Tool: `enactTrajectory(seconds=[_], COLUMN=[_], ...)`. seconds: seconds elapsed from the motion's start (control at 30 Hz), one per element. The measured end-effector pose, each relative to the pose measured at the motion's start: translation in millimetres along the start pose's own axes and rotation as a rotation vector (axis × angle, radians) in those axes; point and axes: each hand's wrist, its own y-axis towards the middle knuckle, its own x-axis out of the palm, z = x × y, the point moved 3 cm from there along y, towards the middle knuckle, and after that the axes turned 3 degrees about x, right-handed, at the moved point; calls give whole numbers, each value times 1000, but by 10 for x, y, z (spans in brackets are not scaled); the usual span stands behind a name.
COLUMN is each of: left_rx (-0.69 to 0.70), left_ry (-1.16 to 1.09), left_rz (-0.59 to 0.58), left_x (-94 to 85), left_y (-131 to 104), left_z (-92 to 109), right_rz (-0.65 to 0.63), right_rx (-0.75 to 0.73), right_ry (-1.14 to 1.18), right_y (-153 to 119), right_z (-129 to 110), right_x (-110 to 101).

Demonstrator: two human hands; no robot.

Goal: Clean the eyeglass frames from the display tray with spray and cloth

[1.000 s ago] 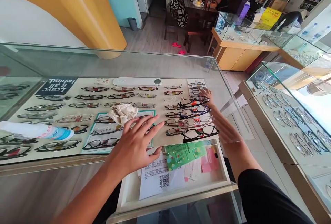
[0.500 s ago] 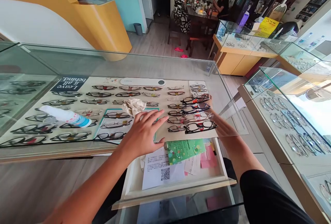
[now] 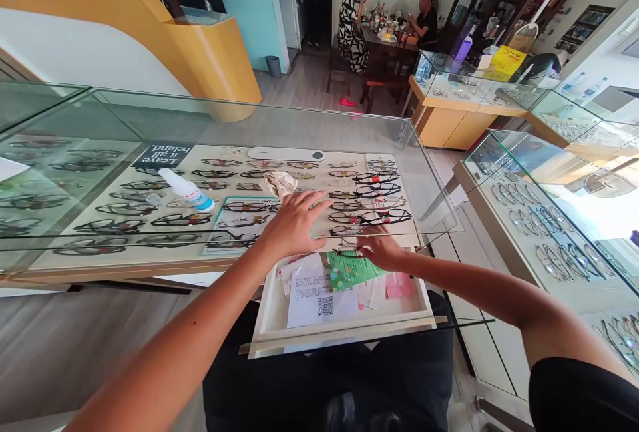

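My left hand (image 3: pixel 295 224) rests over the glass top of the display case (image 3: pixel 279 112), fingers spread and holding nothing. Just beyond its fingertips lies a crumpled beige cloth (image 3: pixel 280 184). My right hand (image 3: pixel 380 247) is at the case's front edge, fingers closed on a thin-framed pair of eyeglasses (image 3: pixel 349 252) above the open drawer. Dark-framed eyeglasses (image 3: pixel 385 217) sit in a column just behind that hand, beside a second column of frames (image 3: pixel 344 206). A white bottle with a blue band (image 3: pixel 187 190) is on the glass to the left.
The drawer (image 3: pixel 272 332) holds a printed sheet with a QR code (image 3: pixel 319 305), a green leaflet (image 3: pixel 352 271) and pink paper (image 3: pixel 399 285). More display cases stand right (image 3: pixel 544 219) and far right (image 3: pixel 449 112). Two people (image 3: pixel 352 26) sit at a cluttered table.
My right hand has moved from the case's right side to its front edge and now holds eyeglasses. My left hand stays spread over the glass. The view has shifted slightly.
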Motion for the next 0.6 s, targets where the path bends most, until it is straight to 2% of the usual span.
enactTrajectory(seconds=[0.1, 0.17, 0.23, 0.3, 0.37, 0.47, 0.53, 0.6], left_rx=[-3, -11, -14, -14, -13, -17, -21, -20], left_ry=[-5, -2, 5, 13, 19, 25, 25, 25], left_rz=[-12, -18, -23, -26, -27, -33, -38, -42], left_x=[0, 5, 13, 20, 23, 13, -1, -16], left_y=[0, -2, -3, -1, 2, 6, 6, 4], left_z=[-7, -10, -9, -6, -3, 5, 11, 17], right_rz=[-182, -313, -314, -206, -4, 206, 281, 280], right_rx=[-92, -216, -298, -368, -371, -274, -197, -79], right_ry=[93, 232, 325, 305, 173, -75, -202, -301], right_y=[-324, -555, -718, -750, -610, -109, 323, 735], right_z=[-271, -506, -700, -791, -714, -310, 46, 380], right_x=[-17, -192, -535, -995, -1489, -2042, -2210, -2214])
